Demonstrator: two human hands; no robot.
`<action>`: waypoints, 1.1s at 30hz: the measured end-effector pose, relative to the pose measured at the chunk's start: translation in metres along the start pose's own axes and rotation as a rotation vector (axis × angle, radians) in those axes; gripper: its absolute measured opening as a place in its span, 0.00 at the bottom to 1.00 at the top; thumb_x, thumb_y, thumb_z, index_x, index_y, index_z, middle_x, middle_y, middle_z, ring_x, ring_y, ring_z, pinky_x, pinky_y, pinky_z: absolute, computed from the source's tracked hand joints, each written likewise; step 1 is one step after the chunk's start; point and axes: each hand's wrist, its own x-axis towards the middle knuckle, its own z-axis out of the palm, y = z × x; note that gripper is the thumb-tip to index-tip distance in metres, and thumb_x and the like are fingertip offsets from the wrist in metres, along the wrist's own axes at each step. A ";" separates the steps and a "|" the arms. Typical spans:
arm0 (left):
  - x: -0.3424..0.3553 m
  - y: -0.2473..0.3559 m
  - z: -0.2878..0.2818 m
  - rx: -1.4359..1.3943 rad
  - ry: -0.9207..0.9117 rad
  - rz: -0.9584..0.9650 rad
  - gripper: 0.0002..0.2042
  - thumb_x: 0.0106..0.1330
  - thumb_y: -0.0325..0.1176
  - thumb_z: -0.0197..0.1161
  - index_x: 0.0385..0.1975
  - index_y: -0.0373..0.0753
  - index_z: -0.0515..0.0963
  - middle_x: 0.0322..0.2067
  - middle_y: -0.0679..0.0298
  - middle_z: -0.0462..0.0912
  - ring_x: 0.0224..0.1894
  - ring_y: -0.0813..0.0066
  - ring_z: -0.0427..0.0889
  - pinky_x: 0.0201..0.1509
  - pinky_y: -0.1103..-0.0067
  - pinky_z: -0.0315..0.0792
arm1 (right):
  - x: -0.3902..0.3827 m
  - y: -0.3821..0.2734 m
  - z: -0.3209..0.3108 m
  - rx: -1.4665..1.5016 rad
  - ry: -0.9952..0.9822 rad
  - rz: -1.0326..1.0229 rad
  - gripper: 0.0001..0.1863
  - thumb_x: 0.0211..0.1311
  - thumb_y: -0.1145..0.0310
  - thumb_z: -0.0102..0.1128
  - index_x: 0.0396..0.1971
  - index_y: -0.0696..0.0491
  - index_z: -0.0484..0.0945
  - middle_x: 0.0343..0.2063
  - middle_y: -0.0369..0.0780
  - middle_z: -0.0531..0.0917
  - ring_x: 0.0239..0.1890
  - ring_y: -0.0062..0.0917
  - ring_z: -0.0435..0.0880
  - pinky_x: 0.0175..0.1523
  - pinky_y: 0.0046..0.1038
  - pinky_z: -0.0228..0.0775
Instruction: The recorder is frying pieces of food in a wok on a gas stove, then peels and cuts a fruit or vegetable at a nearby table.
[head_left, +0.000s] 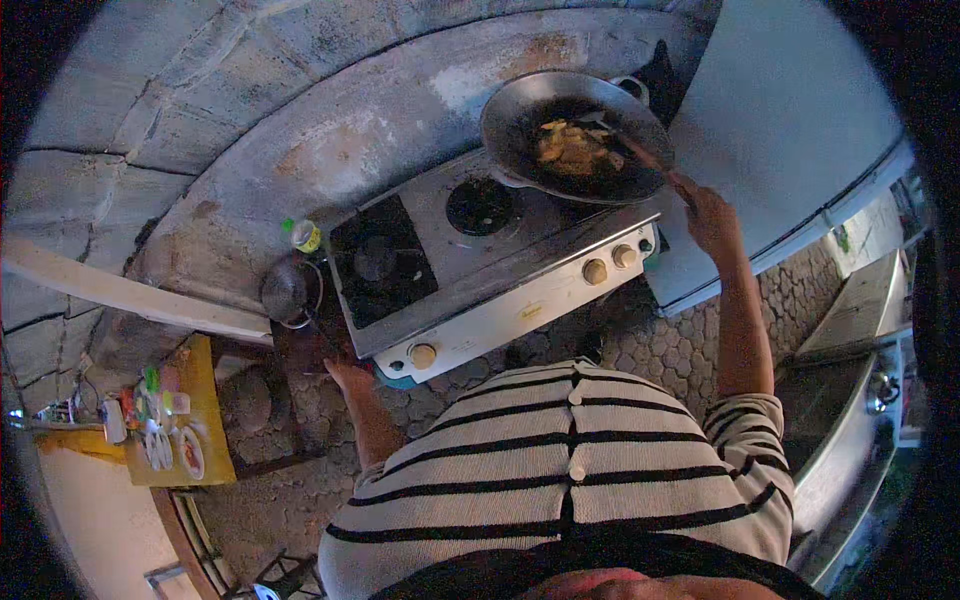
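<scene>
Here, right hand [707, 212] clamps spatula [645, 152] across wok [510, 130] rim; left hand [348, 376] well apart, near stove [490, 325] corner, hold unclear

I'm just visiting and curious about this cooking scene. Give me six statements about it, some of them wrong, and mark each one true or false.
1. The right hand grips a long-handled utensil that reaches into the wok. True.
2. A dark round pan is to the left of the stove. True.
3. The wok is at the stove's left end. False: it is at the right end.
4. The left hand also grips the wok. False: the left hand is near the stove's front left corner, away from the wok.
5. The food in the wok looks yellowish brown. True.
6. The person's top is plain. False: the top has dark stripes.
</scene>
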 end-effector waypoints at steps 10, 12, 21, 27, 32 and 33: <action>-0.001 0.001 0.020 -0.518 0.298 -0.418 0.32 0.63 0.61 0.34 0.60 0.46 0.59 0.56 0.58 0.66 0.57 0.59 0.65 0.60 0.59 0.56 | -0.006 0.058 -0.033 0.030 -0.135 0.004 0.28 0.51 0.79 0.51 0.55 0.44 0.65 0.47 0.47 0.75 0.49 0.44 0.74 0.50 0.40 0.66; -0.006 0.006 0.020 -0.633 0.368 -0.503 0.32 0.63 0.61 0.34 0.60 0.46 0.58 0.56 0.58 0.65 0.57 0.59 0.65 0.60 0.59 0.56 | -0.002 0.063 -0.034 0.078 -0.144 0.027 0.28 0.51 0.79 0.51 0.54 0.44 0.66 0.46 0.48 0.76 0.48 0.45 0.74 0.49 0.40 0.67; -0.021 0.051 0.043 -0.631 0.601 -0.685 0.33 0.64 0.61 0.36 0.65 0.48 0.49 0.60 0.56 0.60 0.57 0.59 0.64 0.58 0.63 0.60 | 0.010 0.137 -0.030 0.276 -0.165 -0.048 0.24 0.51 0.76 0.57 0.52 0.49 0.69 0.42 0.44 0.79 0.42 0.33 0.79 0.46 0.30 0.69; -0.031 0.071 0.068 -0.515 0.699 -0.603 0.32 0.65 0.56 0.43 0.64 0.45 0.51 0.62 0.54 0.57 0.61 0.57 0.60 0.56 0.66 0.64 | 0.021 0.138 -0.124 0.100 -0.204 -0.093 0.20 0.49 0.75 0.58 0.45 0.49 0.75 0.42 0.42 0.80 0.44 0.34 0.79 0.49 0.32 0.69; -0.056 0.033 0.062 -0.336 0.776 -0.658 0.29 0.65 0.53 0.44 0.62 0.44 0.54 0.59 0.53 0.61 0.58 0.56 0.64 0.53 0.66 0.65 | 0.030 0.140 -0.137 -0.043 -0.212 -0.231 0.17 0.50 0.73 0.58 0.44 0.48 0.77 0.42 0.41 0.80 0.43 0.37 0.79 0.49 0.34 0.70; -0.073 0.021 0.082 -0.297 0.764 -0.684 0.29 0.65 0.52 0.44 0.62 0.43 0.55 0.58 0.53 0.62 0.57 0.56 0.65 0.53 0.66 0.66 | 0.028 0.145 -0.130 -0.015 -0.184 -0.227 0.17 0.50 0.72 0.59 0.44 0.49 0.76 0.42 0.41 0.80 0.43 0.37 0.79 0.49 0.35 0.70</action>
